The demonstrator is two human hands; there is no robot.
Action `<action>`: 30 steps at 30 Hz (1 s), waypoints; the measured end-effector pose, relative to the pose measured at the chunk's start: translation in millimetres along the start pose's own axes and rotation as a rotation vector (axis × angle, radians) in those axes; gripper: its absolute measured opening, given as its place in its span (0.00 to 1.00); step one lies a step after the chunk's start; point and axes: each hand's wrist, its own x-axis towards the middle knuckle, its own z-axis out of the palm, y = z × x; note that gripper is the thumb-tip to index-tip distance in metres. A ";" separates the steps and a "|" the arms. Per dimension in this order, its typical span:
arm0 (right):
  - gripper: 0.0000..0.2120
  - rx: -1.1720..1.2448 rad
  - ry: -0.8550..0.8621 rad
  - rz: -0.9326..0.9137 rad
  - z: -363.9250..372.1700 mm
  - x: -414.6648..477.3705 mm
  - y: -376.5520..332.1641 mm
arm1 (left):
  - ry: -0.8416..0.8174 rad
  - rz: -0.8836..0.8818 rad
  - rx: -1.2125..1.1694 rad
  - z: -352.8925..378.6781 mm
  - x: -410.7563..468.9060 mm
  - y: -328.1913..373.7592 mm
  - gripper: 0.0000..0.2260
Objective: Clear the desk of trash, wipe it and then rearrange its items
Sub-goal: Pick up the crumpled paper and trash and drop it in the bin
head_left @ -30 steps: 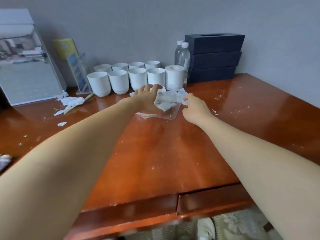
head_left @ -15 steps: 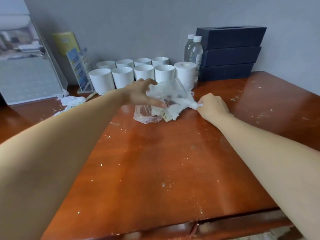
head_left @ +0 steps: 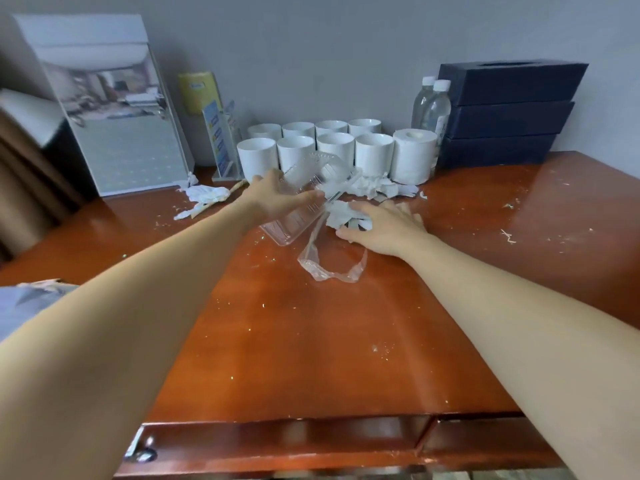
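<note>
The far cups (head_left: pixel 330 127) stood half hidden behind the near cups (head_left: pixel 374 151), the bottles (head_left: pixel 433 105) behind the paper roll (head_left: pixel 414 156). The leaflet's (head_left: pixel 216 133) print was too small to read. Fingertips of the left hand (head_left: pixel 273 199) blurred behind the clear box (head_left: pixel 294 224) it gripped; the right hand (head_left: pixel 384 226) covered some tissue scraps (head_left: pixel 341 216).

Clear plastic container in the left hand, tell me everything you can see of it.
The clear plastic container is a shallow rectangular tray of thin, see-through plastic with ribbed walls and rounded corners. It is tilted, one corner pointing down at the glossy brown wooden desk; whether that corner touches the wood cannot be told. The left hand grips it, thumb lying across its upper face. Crumpled white tissue lies against its right side.
</note>
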 end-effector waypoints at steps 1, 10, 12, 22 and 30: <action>0.33 -0.036 0.013 -0.002 2.5 1.8 -5.0 | 0.012 -0.005 0.010 0.9 -0.4 -3.4 0.49; 0.10 0.249 0.289 0.038 -13.4 -13.5 1.7 | 0.008 -0.053 -0.015 -20.7 -25.5 -15.2 0.58; 0.10 0.309 0.334 0.066 -27.9 -26.3 4.1 | 0.016 -0.035 -0.018 -24.2 -39.9 -11.6 0.57; 0.09 0.512 0.422 0.105 -79.9 -130.5 6.4 | 0.050 0.049 -0.063 -40.6 -146.1 6.2 0.54; 0.07 0.622 0.408 0.117 -78.7 -248.5 -1.2 | 0.020 0.016 -0.001 -36.3 -263.7 -8.0 0.62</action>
